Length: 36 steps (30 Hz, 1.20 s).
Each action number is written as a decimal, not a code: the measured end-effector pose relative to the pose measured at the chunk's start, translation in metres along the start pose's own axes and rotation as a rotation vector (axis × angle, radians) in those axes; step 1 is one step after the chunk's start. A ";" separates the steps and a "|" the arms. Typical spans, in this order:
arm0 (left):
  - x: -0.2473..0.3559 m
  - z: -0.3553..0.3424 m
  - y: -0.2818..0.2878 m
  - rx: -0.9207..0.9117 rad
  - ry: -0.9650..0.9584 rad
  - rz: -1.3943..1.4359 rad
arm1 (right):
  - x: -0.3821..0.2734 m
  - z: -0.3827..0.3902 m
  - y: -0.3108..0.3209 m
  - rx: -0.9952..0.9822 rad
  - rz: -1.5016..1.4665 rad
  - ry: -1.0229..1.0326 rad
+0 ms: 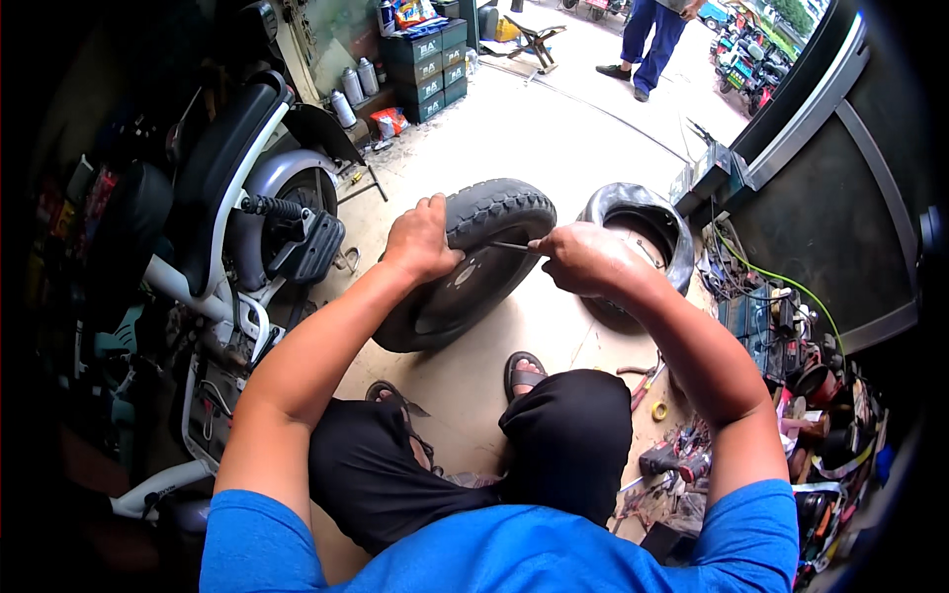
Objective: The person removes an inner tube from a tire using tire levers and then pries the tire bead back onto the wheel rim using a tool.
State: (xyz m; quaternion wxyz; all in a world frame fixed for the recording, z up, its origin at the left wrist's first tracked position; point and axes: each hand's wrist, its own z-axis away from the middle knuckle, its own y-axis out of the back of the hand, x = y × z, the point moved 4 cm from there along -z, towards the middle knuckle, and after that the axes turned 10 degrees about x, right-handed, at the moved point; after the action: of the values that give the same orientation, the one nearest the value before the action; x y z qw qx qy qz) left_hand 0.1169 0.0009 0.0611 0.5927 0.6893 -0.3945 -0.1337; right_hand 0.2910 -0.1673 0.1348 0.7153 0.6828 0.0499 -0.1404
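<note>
A black tyre (502,201) with chunky tread leans tilted in front of me, mounted on a wheel with a dark rim (457,282). My left hand (423,242) grips the tyre's near upper edge, thumb toward the sidewall. A thin metal tyre lever (510,246) lies across the sidewall, its tip at the rim's edge. Closed round the lever's other end is my right hand (585,259). Just beyond that hand, a second tyre (680,235) with a shiny inner part lies on the floor, partly covered by my forearm.
A scooter (252,212) stands close on my left. Stacked boxes (425,69) and spray cans (354,87) line the back wall. Pliers (647,381), a yellow tape roll (659,410) and a power drill (677,462) lie at right. A person (647,44) stands outside.
</note>
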 end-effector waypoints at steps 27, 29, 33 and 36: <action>-0.020 0.011 -0.011 -0.037 0.193 0.302 | 0.057 0.035 -0.277 0.263 -1.685 -0.549; -0.011 0.008 -0.016 -0.029 0.159 0.290 | 0.064 0.053 -0.258 0.370 -1.209 -0.459; 0.005 0.009 -0.022 0.111 0.068 0.184 | 0.054 0.079 -0.174 0.490 -0.725 -0.022; 0.020 0.011 -0.014 0.095 0.094 0.134 | 0.050 0.083 -0.139 0.470 -0.485 0.110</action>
State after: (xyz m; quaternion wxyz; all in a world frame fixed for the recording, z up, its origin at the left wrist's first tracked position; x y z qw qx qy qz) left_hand 0.1280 -0.0209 0.0512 0.5849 0.6943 -0.4172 -0.0425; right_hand 0.2916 -0.2603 -0.0067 0.4804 0.8037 0.2156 -0.2771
